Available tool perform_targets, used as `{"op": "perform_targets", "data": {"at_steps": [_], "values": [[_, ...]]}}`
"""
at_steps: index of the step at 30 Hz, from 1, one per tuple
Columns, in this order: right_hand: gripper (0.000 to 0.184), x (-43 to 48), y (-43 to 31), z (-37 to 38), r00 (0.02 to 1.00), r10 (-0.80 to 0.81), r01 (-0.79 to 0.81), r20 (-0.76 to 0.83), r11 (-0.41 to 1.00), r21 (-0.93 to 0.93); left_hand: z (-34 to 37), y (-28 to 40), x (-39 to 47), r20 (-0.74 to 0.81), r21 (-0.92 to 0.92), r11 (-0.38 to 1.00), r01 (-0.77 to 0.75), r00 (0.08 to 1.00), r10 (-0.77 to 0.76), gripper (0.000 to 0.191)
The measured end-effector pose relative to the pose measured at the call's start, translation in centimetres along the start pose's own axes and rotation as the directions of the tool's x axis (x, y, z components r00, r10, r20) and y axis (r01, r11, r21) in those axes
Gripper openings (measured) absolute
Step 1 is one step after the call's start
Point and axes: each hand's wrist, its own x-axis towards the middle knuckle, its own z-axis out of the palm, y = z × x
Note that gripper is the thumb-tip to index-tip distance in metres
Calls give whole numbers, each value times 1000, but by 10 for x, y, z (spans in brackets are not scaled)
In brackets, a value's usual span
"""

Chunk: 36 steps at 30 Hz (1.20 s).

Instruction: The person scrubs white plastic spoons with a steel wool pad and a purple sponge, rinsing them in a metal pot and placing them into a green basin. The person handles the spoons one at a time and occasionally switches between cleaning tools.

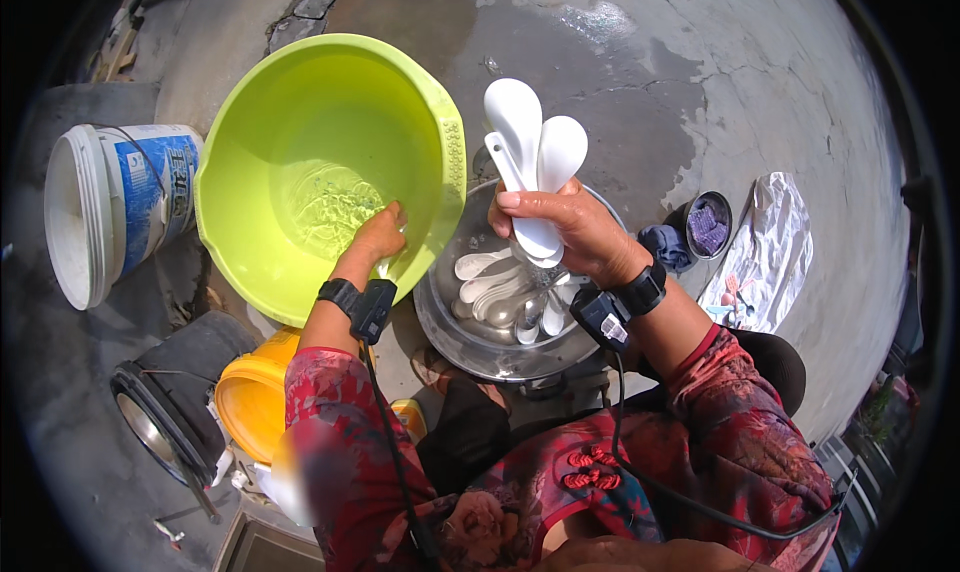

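Note:
Several white soup spoons (pixel 517 122) are bunched in my right hand (pixel 574 223), raised above the far side of a round metal basin (pixel 517 362). In that basin lie more white spoons (pixel 491 283) and metal spoons (pixel 510 309), in what looks like water. My left hand (pixel 379 234) reaches inside a large lime-green plastic basin (pixel 330 99) with a little rippling water at its bottom. Something pale and shiny shows at the fingers of that hand, too unclear to name. The green basin stands left of the metal one.
A white plastic bucket (pixel 82 212) lies at the left, near a black bucket (pixel 180 384) and a yellow bucket (pixel 251 399). At the right are a small bowl with a purple scrubber (pixel 707 227), a dark cloth (pixel 664 247) and crumpled foil (pixel 772 234). Beyond the basins the concrete is wet.

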Motion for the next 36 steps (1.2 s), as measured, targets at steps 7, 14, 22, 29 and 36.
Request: {"op": "perform_targets", "data": {"at_steps": [7, 14, 22, 29, 36], "values": [[28, -9, 2, 21, 1000, 22, -23, -3, 998, -54, -61, 57, -57, -338, -570, 801, -186, 941, -22, 34], [45, -9, 6, 62, 1000, 6, 3, 29, 956, -295, -124, 125, -123, -750, -448, 726, -522, 662, 12, 32], [46, -22, -50, 108, 964, -232, 267, 132, 828, -493, -146, 215, -191, -858, -443, 490, -750, 514, 10, 30], [42, -80, -72, 107, 957, -238, 283, 166, 892, -353, -101, 273, -200, -866, -497, 267, -825, 452, -215, 20], [40, -111, -66, 84, 936, -318, 345, 150, 914, -212, -76, 292, -203, -876, -350, 538, -767, 471, 102, 42]]}}
